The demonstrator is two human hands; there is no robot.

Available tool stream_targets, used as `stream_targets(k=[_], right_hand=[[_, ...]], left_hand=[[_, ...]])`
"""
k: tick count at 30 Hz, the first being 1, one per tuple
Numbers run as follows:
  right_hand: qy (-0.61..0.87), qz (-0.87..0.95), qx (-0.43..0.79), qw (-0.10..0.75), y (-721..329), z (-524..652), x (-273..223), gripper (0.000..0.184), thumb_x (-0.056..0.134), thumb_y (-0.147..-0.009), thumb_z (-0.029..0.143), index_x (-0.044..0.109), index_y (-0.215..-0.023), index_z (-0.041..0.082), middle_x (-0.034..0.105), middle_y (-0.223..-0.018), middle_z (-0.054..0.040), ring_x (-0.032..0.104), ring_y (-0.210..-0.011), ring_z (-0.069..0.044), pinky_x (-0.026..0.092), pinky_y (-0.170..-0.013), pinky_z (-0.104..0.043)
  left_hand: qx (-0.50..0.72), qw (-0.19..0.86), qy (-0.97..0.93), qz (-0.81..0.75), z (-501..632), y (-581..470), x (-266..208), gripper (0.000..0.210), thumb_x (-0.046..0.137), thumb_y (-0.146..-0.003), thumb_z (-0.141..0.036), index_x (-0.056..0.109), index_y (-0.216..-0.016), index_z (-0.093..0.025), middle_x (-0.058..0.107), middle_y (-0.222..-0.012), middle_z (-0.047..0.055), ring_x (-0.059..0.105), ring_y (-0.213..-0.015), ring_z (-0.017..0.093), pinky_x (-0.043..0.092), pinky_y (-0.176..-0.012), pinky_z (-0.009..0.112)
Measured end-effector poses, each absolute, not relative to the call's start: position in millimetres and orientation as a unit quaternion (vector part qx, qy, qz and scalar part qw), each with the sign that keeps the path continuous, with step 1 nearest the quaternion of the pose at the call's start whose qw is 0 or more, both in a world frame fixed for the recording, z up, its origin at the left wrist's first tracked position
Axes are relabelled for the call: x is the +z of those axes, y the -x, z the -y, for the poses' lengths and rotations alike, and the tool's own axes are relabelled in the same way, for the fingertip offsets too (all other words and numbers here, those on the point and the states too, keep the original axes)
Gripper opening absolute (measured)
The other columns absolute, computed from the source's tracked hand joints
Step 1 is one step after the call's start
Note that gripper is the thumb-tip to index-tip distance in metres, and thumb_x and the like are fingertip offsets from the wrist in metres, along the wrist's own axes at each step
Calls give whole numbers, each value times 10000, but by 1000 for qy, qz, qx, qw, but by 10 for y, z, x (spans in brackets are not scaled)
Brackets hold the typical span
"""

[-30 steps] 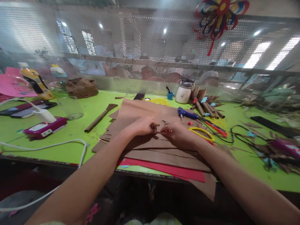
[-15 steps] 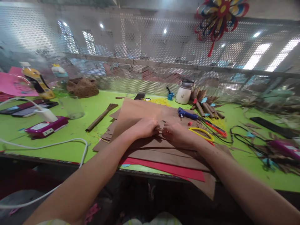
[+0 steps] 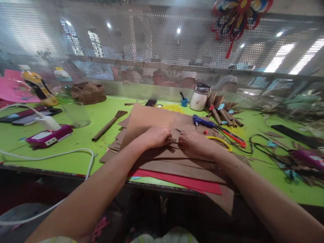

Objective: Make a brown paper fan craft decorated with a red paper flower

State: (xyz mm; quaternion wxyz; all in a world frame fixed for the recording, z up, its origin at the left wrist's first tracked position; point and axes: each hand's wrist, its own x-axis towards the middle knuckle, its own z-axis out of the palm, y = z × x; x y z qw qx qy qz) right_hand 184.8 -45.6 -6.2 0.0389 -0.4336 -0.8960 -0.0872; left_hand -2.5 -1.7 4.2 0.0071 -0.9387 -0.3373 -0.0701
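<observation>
My left hand (image 3: 159, 136) is closed around a small rolled strip of brown paper (image 3: 172, 139), whose end pokes out toward the right. Just across from that end, my right hand (image 3: 193, 143) has its fingers curled together; whatever they may hold is hidden. Both hands rest over a stack of brown paper sheets (image 3: 152, 116). Yellow-handled scissors (image 3: 225, 143) lie beside my right hand, partly covered by it. A dark pointed tip (image 3: 179, 130) shows behind my right fingers. Red paper (image 3: 177, 181) sticks out under the stack at the table's front edge.
A blue glue gun (image 3: 202, 120) and an orange-red cutter (image 3: 234, 137) lie right of the stack. Left are a long brown paper roll (image 3: 107, 127), a clear cup (image 3: 81, 116) and a purple power strip (image 3: 49, 136). Behind stand a white jug (image 3: 198, 98) and several finished paper rolls (image 3: 224, 113).
My right hand has drawn slightly right, away from the paper roll's end, which now shows more. My left hand keeps its hold. The view has shifted a little.
</observation>
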Motion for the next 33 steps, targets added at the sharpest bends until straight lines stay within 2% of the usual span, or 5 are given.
stream_targets(k=[3, 8, 18, 26, 33], right_hand=[[427, 900, -86, 29, -1846, 451, -57, 202, 447, -800, 171, 626, -709, 153, 620, -736, -75, 525, -629, -149, 284, -549, -268], [438, 894, -95, 15, -1812, 472, -54, 194, 455, -819, 218, 626, -759, 147, 618, -739, -85, 544, -650, -165, 288, -549, -270], [424, 899, -113, 16, -1788, 510, -71, 142, 488, -792, 207, 597, -825, 123, 612, -797, -101, 540, -693, -180, 318, -590, -273], [392, 910, -136, 24, -1819, 567, -127, 117, 480, -783, 193, 569, -838, 142, 589, -827, -89, 513, -728, -201, 332, -632, -301], [408, 903, -131, 24, -1820, 534, -146, 108, 495, -791, 212, 555, -849, 144, 588, -842, -92, 516, -747, -201, 337, -648, -299]], left_hand=[[-86, -13, 940, 331, 4, 33, 17, 178, 509, -739, -236, 631, -640, -152, 619, -676, 75, 539, -622, 154, 334, -576, 255], [-115, -30, 934, 336, -5, 33, -31, 230, 496, -770, -271, 649, -654, -145, 610, -631, 78, 525, -575, 151, 334, -552, 257], [-76, 1, 937, 342, 23, 60, 55, 213, 483, -776, -275, 647, -711, -155, 646, -720, 87, 550, -630, 173, 317, -548, 263], [-101, -106, 921, 360, 106, 105, 61, 183, 517, -745, -283, 652, -701, -168, 647, -726, 73, 511, -606, 158, 322, -570, 267], [-55, -12, 932, 359, 69, 84, 45, 174, 497, -753, -231, 653, -774, -156, 654, -753, 97, 539, -617, 173, 335, -558, 271]])
